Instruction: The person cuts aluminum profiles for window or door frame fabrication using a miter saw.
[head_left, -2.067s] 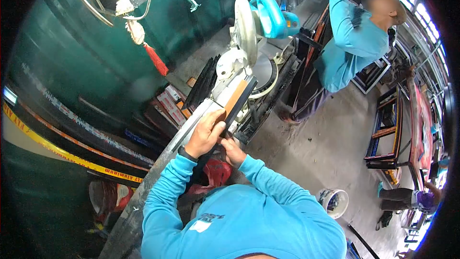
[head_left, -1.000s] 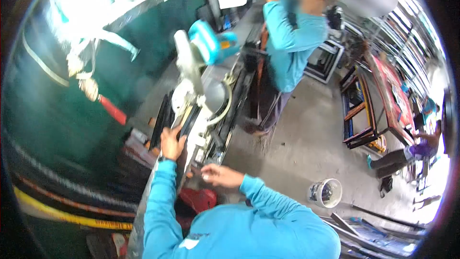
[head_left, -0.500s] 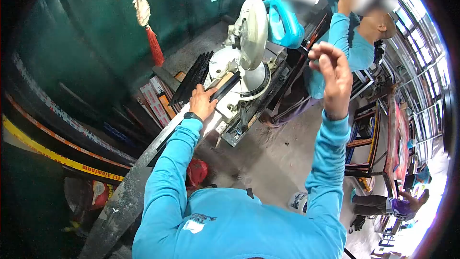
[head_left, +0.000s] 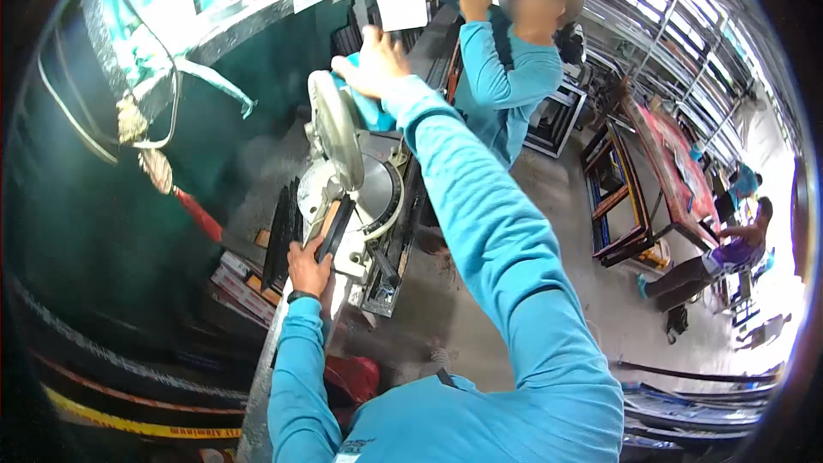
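One dark strip (head_left: 336, 227) pokes forward from left hand (head_left: 307, 270).

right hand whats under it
Just under the right hand is the saw's teal handle, with the pale blade guard lower left. The hand covers the handle's top, so whether it grips cannot be told.

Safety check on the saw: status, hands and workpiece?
Left hand holds dark strip on saw table. Right hand at teal saw handle. Blade up, off strip. A person stands beyond saw.
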Demonstrator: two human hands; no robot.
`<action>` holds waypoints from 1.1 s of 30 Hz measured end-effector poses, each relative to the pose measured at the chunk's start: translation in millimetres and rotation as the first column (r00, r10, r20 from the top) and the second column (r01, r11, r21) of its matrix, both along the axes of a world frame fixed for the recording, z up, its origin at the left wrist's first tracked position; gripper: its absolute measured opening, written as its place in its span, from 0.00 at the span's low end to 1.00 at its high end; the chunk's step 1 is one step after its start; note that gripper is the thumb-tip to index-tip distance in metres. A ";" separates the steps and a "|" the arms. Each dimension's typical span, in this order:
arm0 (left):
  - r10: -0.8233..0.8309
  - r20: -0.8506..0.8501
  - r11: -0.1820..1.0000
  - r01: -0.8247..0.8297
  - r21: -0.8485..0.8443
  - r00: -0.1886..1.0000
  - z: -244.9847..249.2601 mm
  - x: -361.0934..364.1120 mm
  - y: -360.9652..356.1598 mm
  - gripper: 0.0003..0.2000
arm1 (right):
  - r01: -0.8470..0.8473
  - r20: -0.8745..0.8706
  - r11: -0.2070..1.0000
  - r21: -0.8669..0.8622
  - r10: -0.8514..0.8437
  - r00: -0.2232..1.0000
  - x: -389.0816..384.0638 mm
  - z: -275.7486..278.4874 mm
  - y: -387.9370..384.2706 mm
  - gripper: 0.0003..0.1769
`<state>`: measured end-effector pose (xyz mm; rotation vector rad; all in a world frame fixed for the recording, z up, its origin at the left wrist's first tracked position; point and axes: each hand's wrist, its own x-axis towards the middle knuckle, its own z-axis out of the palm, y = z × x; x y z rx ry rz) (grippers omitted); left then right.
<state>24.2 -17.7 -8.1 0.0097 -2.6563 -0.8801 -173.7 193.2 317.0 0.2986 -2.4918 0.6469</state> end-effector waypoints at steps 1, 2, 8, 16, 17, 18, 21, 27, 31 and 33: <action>0.004 0.016 1.000 -0.004 -0.006 1.000 0.1 -0.2 0.0 0.25 | -0.012 0.198 1.000 0.013 0.009 0.980 -6.2 -0.1 3.5 0.58; -0.001 0.024 1.000 0.001 -0.011 1.000 0.0 -1.6 -1.1 0.25 | -0.050 0.209 0.998 -0.039 0.057 0.976 -11.8 -2.8 5.1 0.58; -0.007 0.005 1.000 0.007 0.016 1.000 -1.8 -3.5 0.3 0.26 | -0.014 0.313 0.999 0.037 0.002 0.950 9.1 9.9 2.3 0.60; -0.020 -0.033 1.000 0.021 0.008 0.999 -4.6 -4.5 0.0 0.26 | -0.015 0.382 1.000 -0.011 0.018 0.924 14.4 13.6 5.3 0.61; -0.021 -0.036 1.000 0.021 0.004 0.999 -3.9 -3.4 0.6 0.26 | -0.014 0.392 1.000 -0.008 0.016 0.920 13.0 14.0 5.2 0.60; -0.020 -0.039 1.000 0.020 0.001 0.999 -2.9 -2.6 1.2 0.25 | -0.015 0.390 1.000 -0.008 0.017 0.921 12.2 13.3 5.6 0.60; -0.026 -0.026 1.000 0.026 0.001 0.999 -1.4 -2.2 1.3 0.25 | -0.021 0.380 1.000 -0.004 0.021 0.925 11.5 13.2 5.9 0.59; -0.010 -0.021 1.000 0.010 -0.004 1.000 -3.1 -2.7 1.3 0.26 | -0.014 0.385 1.000 0.001 0.012 0.923 13.6 14.6 5.9 0.58; -0.006 -0.010 1.000 0.006 0.000 1.000 -3.6 -3.0 0.3 0.27 | -0.020 0.393 1.000 0.000 0.018 0.919 11.8 13.7 5.7 0.58; -0.013 -0.016 1.000 0.013 0.004 1.000 -3.6 -3.2 0.3 0.26 | -0.015 0.394 1.000 -0.006 0.016 0.919 10.8 12.7 5.1 0.59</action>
